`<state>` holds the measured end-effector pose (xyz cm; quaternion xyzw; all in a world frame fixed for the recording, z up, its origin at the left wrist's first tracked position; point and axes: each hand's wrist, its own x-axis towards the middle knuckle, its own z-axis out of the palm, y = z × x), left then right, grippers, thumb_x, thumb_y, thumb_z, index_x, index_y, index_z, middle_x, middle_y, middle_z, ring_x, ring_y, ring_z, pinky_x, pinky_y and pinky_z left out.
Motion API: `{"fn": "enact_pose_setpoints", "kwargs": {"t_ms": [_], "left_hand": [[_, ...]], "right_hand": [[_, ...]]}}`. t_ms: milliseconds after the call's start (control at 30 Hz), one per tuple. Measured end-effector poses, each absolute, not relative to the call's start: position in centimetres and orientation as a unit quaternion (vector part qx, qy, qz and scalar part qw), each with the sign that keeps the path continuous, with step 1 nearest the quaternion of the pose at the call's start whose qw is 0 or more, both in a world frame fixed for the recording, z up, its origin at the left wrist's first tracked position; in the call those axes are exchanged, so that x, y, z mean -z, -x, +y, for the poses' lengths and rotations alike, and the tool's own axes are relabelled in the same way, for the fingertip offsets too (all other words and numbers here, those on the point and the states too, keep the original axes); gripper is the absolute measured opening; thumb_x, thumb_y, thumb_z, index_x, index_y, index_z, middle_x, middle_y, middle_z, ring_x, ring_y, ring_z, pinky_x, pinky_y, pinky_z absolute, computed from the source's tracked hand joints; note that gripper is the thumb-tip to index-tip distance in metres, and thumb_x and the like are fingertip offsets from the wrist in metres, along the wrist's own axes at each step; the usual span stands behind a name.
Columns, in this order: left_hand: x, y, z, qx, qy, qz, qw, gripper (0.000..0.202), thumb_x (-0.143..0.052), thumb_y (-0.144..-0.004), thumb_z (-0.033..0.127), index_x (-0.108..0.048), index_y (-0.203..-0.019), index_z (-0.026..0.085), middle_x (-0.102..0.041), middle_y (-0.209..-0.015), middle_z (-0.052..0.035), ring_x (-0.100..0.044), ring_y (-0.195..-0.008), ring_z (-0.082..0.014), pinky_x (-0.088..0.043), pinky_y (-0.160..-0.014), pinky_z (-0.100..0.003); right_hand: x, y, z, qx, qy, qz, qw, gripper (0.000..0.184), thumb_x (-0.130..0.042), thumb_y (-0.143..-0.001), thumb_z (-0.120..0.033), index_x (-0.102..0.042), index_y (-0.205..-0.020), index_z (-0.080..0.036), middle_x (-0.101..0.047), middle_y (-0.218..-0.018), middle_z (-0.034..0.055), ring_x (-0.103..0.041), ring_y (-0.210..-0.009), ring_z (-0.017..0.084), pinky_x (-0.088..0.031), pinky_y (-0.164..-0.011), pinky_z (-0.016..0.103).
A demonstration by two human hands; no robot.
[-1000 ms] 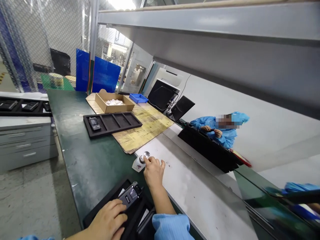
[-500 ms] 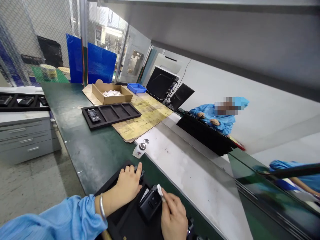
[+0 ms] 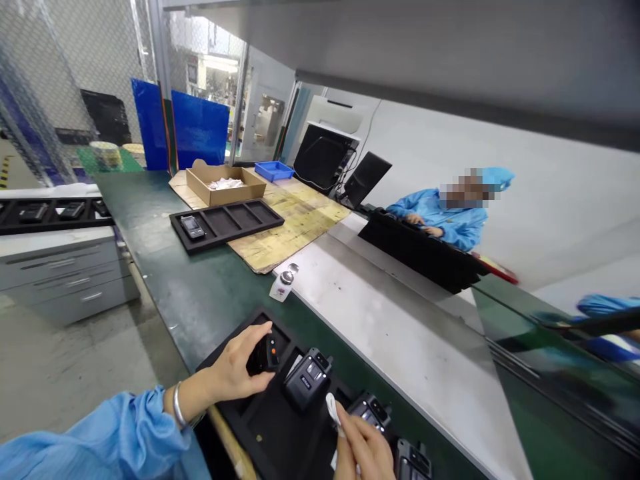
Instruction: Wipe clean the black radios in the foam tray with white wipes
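Left hand grips a black device over the near tray; right hand pinches a white wipe above it. Inside the tray, 1 labelled device bears unreadable lettering. Green tabletop underlies the tray; beyond, white wall.

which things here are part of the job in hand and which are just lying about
Likely in the job:
black device, in the left hand
white wipe, in the right hand
near black tray
probably the white bottle

Seemingly just lying about:
cardboard box
blue bin
dark monitor
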<state>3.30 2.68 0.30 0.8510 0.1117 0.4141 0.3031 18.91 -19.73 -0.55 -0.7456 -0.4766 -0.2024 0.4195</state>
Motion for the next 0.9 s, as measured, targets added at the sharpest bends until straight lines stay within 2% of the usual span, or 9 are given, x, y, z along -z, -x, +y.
{"fn": "enact_pose_setpoints", "kwargs": {"t_ms": [167,433,633,900], "left_hand": [[1.0,-1.3,1.6,-0.496,-0.811,0.094,0.295,0.087,-0.068,-0.076,0.020,-0.025,-0.151,0.021,-0.061,-0.124,-0.0144,-0.061,-0.115,-0.0283,-0.054,-0.097,-0.046],[1.2,-1.2,1.7,-0.504,-0.811,0.068,0.289,0.088,-0.067,-0.075,0.019,-0.024,-0.151,0.020,-0.062,-0.125,-0.0158,-0.063,-0.114,-0.0282,-0.057,-0.094,-0.045],[1.3,-1.3,2.1,-0.509,-0.808,0.066,0.289,0.087,-0.070,-0.074,0.020,-0.027,-0.150,0.017,-0.063,-0.124,-0.0164,-0.065,-0.113,-0.0291,-0.058,-0.094,-0.045],[1.5,-1.4,2.2,-0.508,-0.809,0.049,0.291,0.091,-0.069,-0.075,0.020,-0.022,-0.152,0.015,-0.062,-0.125,-0.0179,-0.064,-0.114,-0.0288,-0.058,-0.095,-0.044]], "right_hand": [[-1.4,-17.8,-16.5,0.212,0.690,-0.578,0.381,0.035,-0.052,-0.092,-0.012,-0.065,-0.122,-0.026,-0.061,-0.094,0.0050,-0.057,-0.085,0.018,-0.036,-0.100,0.048],[-4.8,-16.0,-10.3,0.202,0.620,-0.681,0.332,0.039,-0.047,-0.090,-0.004,-0.068,-0.113,-0.028,-0.063,-0.094,0.0020,-0.053,-0.089,0.016,-0.030,-0.106,0.051],[-5.2,-17.8,-8.2,0.231,0.595,-0.720,0.272,0.037,-0.050,-0.090,-0.008,-0.069,-0.111,-0.032,-0.068,-0.096,-0.0007,-0.051,-0.087,0.016,-0.022,-0.110,0.055],[-5.3,-17.4,-8.1,0.211,0.620,-0.686,0.318,0.038,-0.050,-0.089,-0.007,-0.070,-0.108,-0.033,-0.067,-0.092,-0.0008,-0.052,-0.087,0.015,-0.023,-0.111,0.056]]}}
